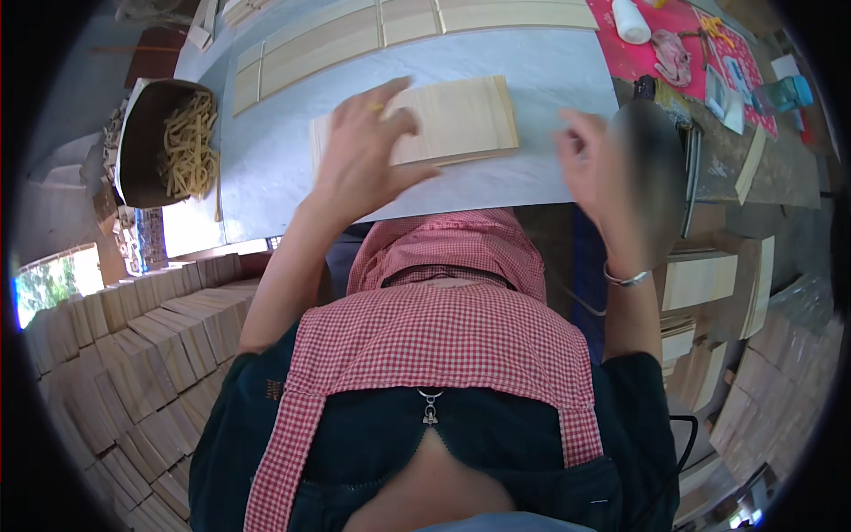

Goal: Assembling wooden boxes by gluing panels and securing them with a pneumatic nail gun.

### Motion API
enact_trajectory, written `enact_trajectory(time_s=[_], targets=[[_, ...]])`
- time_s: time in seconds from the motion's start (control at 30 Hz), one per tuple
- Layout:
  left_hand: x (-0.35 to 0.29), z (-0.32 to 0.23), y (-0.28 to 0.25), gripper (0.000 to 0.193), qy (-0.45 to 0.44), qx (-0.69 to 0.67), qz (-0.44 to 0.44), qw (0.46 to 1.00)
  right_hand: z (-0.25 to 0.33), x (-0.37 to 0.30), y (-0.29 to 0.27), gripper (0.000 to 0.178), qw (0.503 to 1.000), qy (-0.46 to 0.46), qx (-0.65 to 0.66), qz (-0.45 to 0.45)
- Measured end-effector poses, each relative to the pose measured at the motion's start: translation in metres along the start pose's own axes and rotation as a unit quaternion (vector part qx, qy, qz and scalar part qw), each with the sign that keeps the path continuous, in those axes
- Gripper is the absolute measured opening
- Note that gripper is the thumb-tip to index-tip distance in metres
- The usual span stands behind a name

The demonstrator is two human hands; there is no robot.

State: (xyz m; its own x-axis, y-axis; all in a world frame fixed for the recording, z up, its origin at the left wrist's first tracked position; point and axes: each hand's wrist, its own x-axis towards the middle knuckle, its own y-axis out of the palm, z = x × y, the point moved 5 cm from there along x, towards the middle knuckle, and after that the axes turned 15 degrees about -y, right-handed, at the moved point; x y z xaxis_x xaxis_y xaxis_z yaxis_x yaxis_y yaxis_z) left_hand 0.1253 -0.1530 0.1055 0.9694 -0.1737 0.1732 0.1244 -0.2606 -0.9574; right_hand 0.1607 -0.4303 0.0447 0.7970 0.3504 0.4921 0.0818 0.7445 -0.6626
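A short stack of pale wooden boards (465, 115) lies on the grey-white tabletop (541, 182) in front of me. Over its left part is my left hand (368, 155), fingers spread and thumb pointing right; whether it touches the wood I cannot tell. To the right of the stack, apart from it, my right hand (592, 164) is raised with loosely bent fingers and nothing visible in them. A dark, blurred oval shape (660, 182) beside that hand is too smeared to name.
Left of the boards stands an open box (131, 177) of tan rubber bands (188, 151). Banded long boards (328, 53) lie at the back. A white bottle (630, 22), pink cloth (671, 58) and teal-capped jar (784, 93) sit right. Stacked wood blocks (133, 372) fill the lower left.
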Motion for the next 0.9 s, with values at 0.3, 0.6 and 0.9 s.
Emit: enact_trajectory(time_s=[0.3,0.6,0.9], targets=[[0.037,-0.017,0.072,0.048,0.03,-0.07,-0.007,0.997,-0.12,-0.025,-0.076,0.054,0.915,0.191,-0.354,0.022],[0.039,-0.011,0.081,0.039,0.024,-0.14,-0.046,0.989,-0.153,-0.026,-0.086,0.06,0.892,0.269,-0.362,0.02],[0.042,-0.006,0.083,0.049,0.005,-0.089,-0.024,0.996,-0.003,-0.001,-0.101,0.029,0.939,0.336,-0.068,-0.01]])
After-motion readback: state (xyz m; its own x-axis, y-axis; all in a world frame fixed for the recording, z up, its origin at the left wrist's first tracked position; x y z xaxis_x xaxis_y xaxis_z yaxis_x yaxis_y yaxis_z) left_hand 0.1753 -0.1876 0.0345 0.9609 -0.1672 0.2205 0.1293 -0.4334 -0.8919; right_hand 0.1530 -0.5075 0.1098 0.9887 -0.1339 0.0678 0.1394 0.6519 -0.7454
